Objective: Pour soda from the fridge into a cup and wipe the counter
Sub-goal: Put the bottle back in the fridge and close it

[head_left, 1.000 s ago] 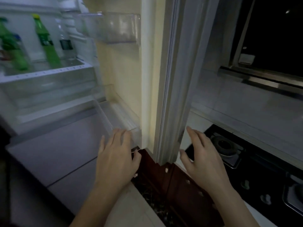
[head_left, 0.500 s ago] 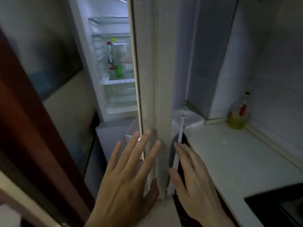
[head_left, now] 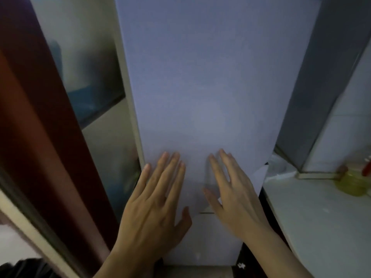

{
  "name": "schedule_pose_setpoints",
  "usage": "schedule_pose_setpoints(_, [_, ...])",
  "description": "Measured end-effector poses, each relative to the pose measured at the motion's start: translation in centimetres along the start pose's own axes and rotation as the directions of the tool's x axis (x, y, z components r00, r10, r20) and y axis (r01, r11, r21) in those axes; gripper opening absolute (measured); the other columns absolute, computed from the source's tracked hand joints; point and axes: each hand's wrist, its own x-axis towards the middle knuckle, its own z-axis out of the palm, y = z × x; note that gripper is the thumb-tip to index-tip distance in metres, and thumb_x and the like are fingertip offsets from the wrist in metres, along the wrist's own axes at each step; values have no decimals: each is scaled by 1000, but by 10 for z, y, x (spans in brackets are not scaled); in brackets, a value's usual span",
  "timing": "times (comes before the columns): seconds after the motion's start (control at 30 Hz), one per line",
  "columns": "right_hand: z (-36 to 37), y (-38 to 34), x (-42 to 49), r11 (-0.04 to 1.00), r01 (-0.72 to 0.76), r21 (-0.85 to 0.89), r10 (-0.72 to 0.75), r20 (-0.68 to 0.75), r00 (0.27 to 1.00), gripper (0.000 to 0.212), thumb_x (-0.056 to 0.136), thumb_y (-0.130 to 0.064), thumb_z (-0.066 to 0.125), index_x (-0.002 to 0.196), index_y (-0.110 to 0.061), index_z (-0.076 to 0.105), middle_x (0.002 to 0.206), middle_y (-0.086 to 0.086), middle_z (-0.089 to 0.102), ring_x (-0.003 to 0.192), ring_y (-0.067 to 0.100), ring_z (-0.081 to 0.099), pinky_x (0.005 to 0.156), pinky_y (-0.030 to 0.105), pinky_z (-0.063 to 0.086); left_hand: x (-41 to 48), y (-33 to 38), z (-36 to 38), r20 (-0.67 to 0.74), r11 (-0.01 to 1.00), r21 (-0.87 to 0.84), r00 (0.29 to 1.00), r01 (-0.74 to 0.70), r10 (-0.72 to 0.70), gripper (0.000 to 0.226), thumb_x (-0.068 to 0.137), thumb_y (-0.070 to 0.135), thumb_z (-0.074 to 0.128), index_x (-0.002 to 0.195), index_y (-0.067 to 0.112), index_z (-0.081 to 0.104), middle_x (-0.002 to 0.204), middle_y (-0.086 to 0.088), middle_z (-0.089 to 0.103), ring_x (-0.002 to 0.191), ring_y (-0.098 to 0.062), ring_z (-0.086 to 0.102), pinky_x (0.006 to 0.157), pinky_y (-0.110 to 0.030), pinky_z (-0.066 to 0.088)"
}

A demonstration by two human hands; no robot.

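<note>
The pale grey fridge door (head_left: 200,77) fills the middle of the head view and faces me, shut against the fridge body. My left hand (head_left: 156,201) lies flat on its lower part with fingers spread. My right hand (head_left: 230,189) rests flat beside it, also with fingers apart. Neither hand holds anything. The white counter (head_left: 321,217) runs along the right. The soda bottles are hidden behind the door, and no cup is in view.
A dark red door frame (head_left: 40,117) stands on the left, with a glass panel (head_left: 90,77) behind it. At the back right of the counter sits a yellowish oil bottle (head_left: 351,183) against the tiled wall. A grey cabinet side (head_left: 321,77) rises right of the fridge.
The fridge door has swung from open to shut, hiding the shelves and bottles. Both hands have moved from the door's edge to lie flat on its front.
</note>
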Motion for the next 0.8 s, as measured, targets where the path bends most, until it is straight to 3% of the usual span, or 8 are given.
schedule_pose_setpoints(0.17, [26, 11, 59, 1000, -2, -12, 2, -30, 1000, 71, 99, -51, 38, 158, -24, 9, 166, 4, 2, 153, 22, 4, 113, 51, 35, 37, -33, 57, -105, 996, -83, 994, 23, -32, 77, 78, 36, 60, 145, 3, 43, 158, -15, 32, 150, -31, 23, 121, -51, 18])
schedule_pose_setpoints(0.37, [61, 13, 120, 997, -64, -32, 60, -114, 992, 73, 98, -45, 45, 158, -24, 11, 166, 4, 1, 153, 24, 3, 115, 47, 32, 82, -78, 115, -203, 984, -159, 973, 81, -113, 74, 77, 31, 57, 145, 5, 44, 159, -15, 30, 150, -33, 21, 121, -56, 14])
schedule_pose_setpoints(0.6, [91, 26, 172, 997, -45, -64, 37, -121, 992, 81, 92, -44, 58, 157, -25, 15, 166, 6, 0, 152, 28, 0, 117, 54, 23, 123, -111, 168, -197, 968, -190, 960, 162, -199, 78, 80, 40, 56, 151, 13, 36, 162, -16, 20, 152, -33, 14, 119, -61, 13])
schedule_pose_setpoints(0.8, [110, 38, 194, 989, -56, -134, 38, -135, 990, 80, 90, -41, 58, 157, -23, 19, 166, 9, 4, 152, 30, 2, 117, 60, 20, 148, -126, 196, -182, 955, -216, 953, 203, -244, 75, 80, 39, 59, 149, 14, 42, 161, -16, 24, 150, -36, 20, 115, -63, 23])
